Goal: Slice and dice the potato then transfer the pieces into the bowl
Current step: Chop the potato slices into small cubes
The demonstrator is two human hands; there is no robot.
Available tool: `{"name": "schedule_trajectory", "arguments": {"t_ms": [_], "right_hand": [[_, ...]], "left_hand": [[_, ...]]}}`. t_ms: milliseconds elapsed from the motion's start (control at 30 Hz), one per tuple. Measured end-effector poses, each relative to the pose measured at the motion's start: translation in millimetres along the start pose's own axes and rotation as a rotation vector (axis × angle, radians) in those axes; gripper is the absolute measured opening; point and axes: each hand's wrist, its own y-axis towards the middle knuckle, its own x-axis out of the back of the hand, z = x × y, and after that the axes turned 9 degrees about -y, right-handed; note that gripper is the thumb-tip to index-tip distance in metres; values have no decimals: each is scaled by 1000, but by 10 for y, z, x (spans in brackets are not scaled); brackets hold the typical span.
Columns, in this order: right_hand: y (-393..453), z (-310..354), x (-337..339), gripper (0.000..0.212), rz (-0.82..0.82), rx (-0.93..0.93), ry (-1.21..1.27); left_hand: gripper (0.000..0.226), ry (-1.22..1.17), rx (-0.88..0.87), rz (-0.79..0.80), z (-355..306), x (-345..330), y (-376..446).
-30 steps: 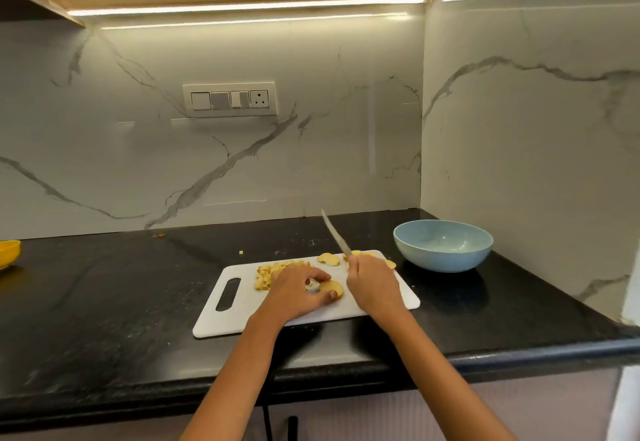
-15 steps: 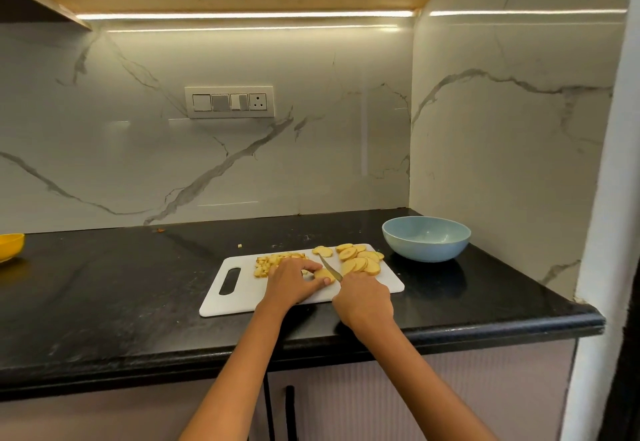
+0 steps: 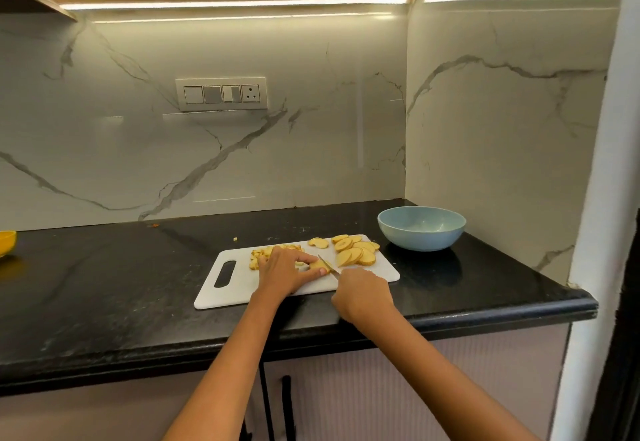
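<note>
The dicing step is in hand. On the white cutting board [image 3: 381, 272], a single potato slice [image 3: 317, 265] is pinned under the fingertips of the left hand [image 3: 285, 272], whose fingers are pressed together and laid nearly flat over it. The knife [image 3: 328, 265] is gripped in the right hand [image 3: 362, 297], the fingers being curled round a handle that is hidden by the fist; only the blade is seen, and its tip is set against the slice just beside the left fingertips. Whether the edge is already through the slice cannot be told.

A pile of diced pieces [image 3: 263, 255] lies at the far left of the board, partly hidden behind the left hand. A fan of uncut slices [image 3: 355, 252] is heaped toward the right end, near the blue bowl [image 3: 420, 232], which stands on the black counter [image 3: 121, 284] just beyond the board's right corner and appears to hold nothing yet.

The task is judged to be roughly midway: slicing appears finished, dicing is partly done, and no transfer is begun. For the next move, a steady downward cut is called for, with the left fingertips kept clear of the blade, since they lie very close to it; the slice is thin and may slide if not held firmly
</note>
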Motion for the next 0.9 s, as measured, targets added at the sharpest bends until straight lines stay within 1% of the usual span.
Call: {"name": "schedule_trajectory", "arguments": {"t_ms": [200,333,467,567,700,900], "right_hand": [[-71,-14,-54,29,-67,35,-117],[-8,-24,-49,29,-57,-13,-34],[9,-67,-64,26,-83,-85,72],[23,-42,-24,28,-57,-78,97],[8,28,-13,30,-45,-53,90],[11,14,-4,30,-38,-63,90]], "left_hand": [[33,-38,-13,5,43,-35,3],[35,-55,13,20,72,-42,8],[31,-152,37,12,115,-47,32],[29,-117,47,-9,93,-39,32],[25,-161,20,1,120,-55,32],[27,-180,4,-4,121,-62,36]]}}
